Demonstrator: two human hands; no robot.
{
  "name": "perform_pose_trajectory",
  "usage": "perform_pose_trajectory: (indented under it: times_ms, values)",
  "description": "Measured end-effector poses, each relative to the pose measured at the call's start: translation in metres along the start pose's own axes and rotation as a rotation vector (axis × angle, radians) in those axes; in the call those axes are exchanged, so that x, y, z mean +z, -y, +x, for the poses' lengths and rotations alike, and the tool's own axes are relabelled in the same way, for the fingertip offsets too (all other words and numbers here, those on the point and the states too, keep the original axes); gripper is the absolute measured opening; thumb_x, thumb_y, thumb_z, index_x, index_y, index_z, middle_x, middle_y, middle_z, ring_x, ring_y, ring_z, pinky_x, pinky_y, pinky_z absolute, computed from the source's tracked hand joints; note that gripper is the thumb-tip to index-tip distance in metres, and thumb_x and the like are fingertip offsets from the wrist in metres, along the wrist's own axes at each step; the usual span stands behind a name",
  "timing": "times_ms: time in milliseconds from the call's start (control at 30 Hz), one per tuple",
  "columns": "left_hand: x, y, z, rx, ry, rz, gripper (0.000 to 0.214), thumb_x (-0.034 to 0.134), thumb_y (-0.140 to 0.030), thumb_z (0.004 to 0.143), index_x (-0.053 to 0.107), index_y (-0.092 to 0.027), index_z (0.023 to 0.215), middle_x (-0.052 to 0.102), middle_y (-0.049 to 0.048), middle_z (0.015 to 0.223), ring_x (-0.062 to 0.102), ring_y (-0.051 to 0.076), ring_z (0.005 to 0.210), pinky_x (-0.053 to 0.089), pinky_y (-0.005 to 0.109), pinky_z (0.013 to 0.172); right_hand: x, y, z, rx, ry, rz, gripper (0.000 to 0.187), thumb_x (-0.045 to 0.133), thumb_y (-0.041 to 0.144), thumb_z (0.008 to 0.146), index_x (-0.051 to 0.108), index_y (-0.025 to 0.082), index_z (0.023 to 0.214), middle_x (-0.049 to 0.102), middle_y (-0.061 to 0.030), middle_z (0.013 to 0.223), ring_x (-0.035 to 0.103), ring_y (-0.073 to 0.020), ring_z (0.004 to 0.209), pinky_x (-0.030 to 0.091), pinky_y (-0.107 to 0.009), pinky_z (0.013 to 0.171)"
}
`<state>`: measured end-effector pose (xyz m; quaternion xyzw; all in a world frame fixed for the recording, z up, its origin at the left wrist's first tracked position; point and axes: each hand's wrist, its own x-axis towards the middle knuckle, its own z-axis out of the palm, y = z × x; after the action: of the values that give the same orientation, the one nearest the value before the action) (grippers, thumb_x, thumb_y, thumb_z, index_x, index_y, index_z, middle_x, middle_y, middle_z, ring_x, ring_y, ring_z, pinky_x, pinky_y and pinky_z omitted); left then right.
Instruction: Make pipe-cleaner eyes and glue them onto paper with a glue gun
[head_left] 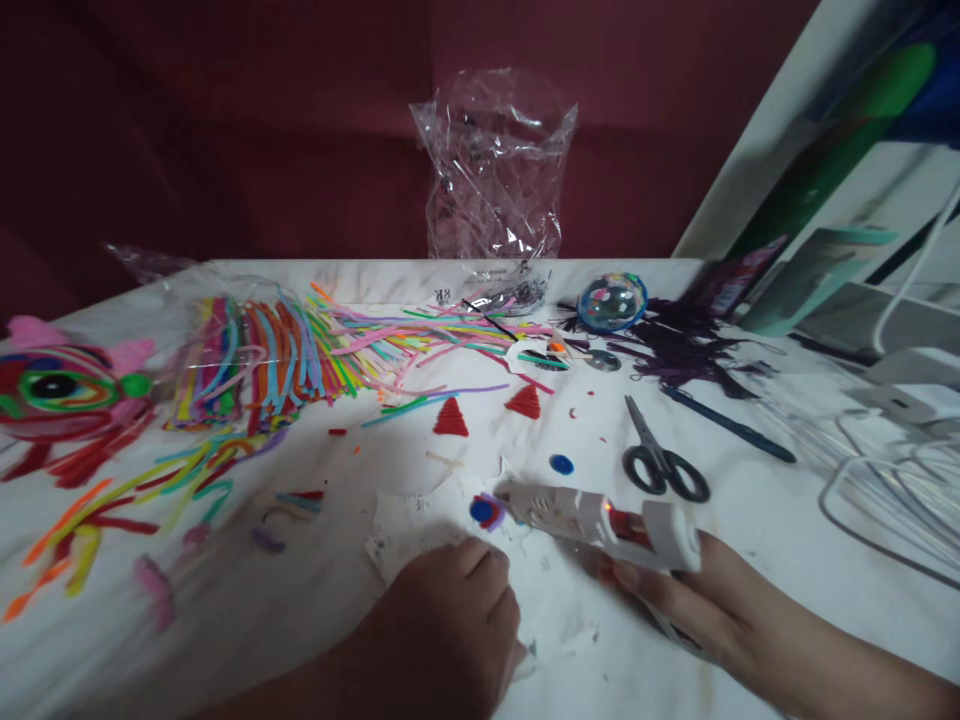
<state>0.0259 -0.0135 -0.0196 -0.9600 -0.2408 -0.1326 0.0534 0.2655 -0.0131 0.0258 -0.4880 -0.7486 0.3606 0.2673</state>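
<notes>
My right hand grips a white hot glue gun, which has a small orange light on its side. Its nozzle points left and ends right by a small coil of blue, red and purple pipe cleaner. Just below the coil is my left hand, fingers curled in; whatever they pinch is hidden. Under both lies a crumpled white paper sheet. Beyond it, a blue coiled disc and two red pipe-cleaner triangles rest on the table.
Black-handled scissors and a dark pen-like tool lie at right, near tangled white cables. Bundles of coloured pipe cleaners spread across the back left. A pink-eared figure stands far left; a clear ball sits behind.
</notes>
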Motion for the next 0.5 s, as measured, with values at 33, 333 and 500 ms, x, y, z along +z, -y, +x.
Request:
perform_pose_trajectory:
  times_ms: [33,333,500]
  values:
    - [-0.0001,0.0001,-0.0001,0.0,-0.006,0.003,0.013,0.059,-0.025,0.083,0.052,-0.015,0.08,0.064,0.0089,0.083,0.059,0.021,0.08,0.05,0.034,0.071,0.0006,0.0005,0.0002,-0.007,-0.016,0.021,0.029,0.05,0.046,0.087,0.066,0.022,0.085,0.068,-0.0032,0.078,0.061,-0.0198,0.072,0.054,-0.031,0.072]
    - [-0.0003,0.0001,0.0001,0.001,-0.012,-0.009,0.012,0.058,-0.025,0.083,0.053,-0.015,0.079,0.064,0.0089,0.084,0.059,0.021,0.081,0.05,0.034,0.072,-0.0064,0.0004,0.0015,-0.023,0.088,-0.05,0.023,0.049,0.039,0.089,0.063,0.021,0.088,0.069,-0.0046,0.083,0.062,-0.0205,0.074,0.054,-0.031,0.071]
    - [0.0003,0.0001,-0.0003,-0.02,0.011,-0.015,0.013,0.059,-0.026,0.083,0.053,-0.015,0.079,0.064,0.009,0.085,0.058,0.021,0.083,0.049,0.034,0.073,-0.0062,-0.0011,0.0008,-0.033,0.075,-0.079,0.021,0.05,0.038,0.089,0.063,0.022,0.088,0.069,-0.004,0.078,0.062,-0.0199,0.069,0.055,-0.029,0.066]
